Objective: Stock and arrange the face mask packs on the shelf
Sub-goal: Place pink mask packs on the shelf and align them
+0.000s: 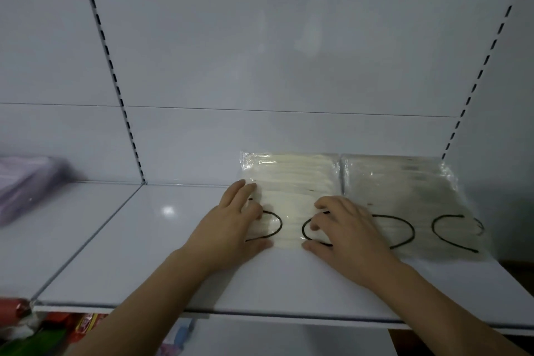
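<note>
Two clear plastic packs of face masks with black ear loops lie flat side by side on the white shelf (150, 243). The cream mask pack (291, 182) is the left one; the greyer mask pack (404, 191) lies against its right edge, at the shelf's right end. My left hand (231, 225) rests on the cream pack's left edge, fingers spread and fairly straight. My right hand (344, 228) presses on the seam between the two packs, with its fingers bent over the cream pack's right side. Both hands hide the near corners of that pack.
A purple pack (26, 185) lies on the neighbouring shelf section at far left. Slotted uprights (115, 81) frame the white back panel. Red and green packaged goods (43, 329) sit on the shelf below. The left half of the shelf board is bare.
</note>
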Tool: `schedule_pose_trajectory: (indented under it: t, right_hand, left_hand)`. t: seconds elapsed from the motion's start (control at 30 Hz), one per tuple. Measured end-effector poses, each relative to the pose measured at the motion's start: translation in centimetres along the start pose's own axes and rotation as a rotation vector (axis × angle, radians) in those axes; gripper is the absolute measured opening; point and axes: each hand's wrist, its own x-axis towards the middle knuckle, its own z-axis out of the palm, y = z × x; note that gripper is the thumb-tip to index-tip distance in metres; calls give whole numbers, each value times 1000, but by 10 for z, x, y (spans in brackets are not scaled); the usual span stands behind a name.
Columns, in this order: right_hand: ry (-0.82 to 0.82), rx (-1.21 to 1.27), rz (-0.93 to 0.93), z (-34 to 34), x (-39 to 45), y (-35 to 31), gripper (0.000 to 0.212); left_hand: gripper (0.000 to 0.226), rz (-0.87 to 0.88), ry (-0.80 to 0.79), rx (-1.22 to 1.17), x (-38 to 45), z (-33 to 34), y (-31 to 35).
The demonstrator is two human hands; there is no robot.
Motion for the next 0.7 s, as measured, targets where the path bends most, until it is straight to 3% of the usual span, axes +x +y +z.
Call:
schedule_pose_trajectory:
  t: [0.17,0.27,0.5,0.7]
  right_hand:
    - [13,-48,24,8,17,-1,30]
    - [24,-41,-10,6,9,-3,31]
    - [65,-76,6,3,-3,-8,26]
    - [106,-60,-23,10,-1,-18,21]
  left_hand:
    - [62,-67,57,44,12,12,-2]
    - [69,-6,97,77,7,12,-2]
    - [30,113,179,53,-1,11,-5]
    - [25,94,197,-2,-2,8,-6]
